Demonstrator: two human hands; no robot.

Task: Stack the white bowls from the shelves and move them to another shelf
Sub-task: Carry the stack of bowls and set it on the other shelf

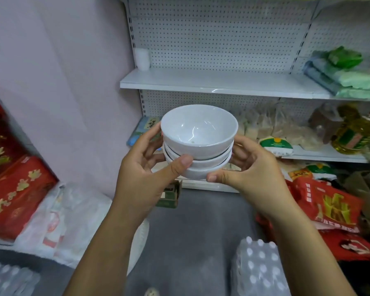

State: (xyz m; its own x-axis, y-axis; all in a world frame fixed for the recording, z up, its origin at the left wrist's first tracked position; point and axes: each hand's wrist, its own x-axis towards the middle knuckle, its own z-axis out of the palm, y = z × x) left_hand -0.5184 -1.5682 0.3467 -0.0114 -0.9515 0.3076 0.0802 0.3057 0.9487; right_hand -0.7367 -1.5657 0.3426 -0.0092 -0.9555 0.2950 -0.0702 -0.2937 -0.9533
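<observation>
Both hands on the bowl stack (198, 144): three white bowls nested, upright, held in the air in front of the shelving. Left hand (143, 169) grips the left side, thumb across the near wall of the middle bowl. Right hand (252, 169) grips the right side, thumb tip on the bottom bowl. Upper shelf (201, 82) sits behind the stack, with a white cup stack (142, 58) at its far-left corner and green packs (355, 80) at right. Lower shelf (320, 155): pale bags (271, 124), oil bottle (355, 133) at right. Red packs (17, 189) left. Red snack bags (329, 204) right. Wrapped bottle pack (259, 268) near right.
</observation>
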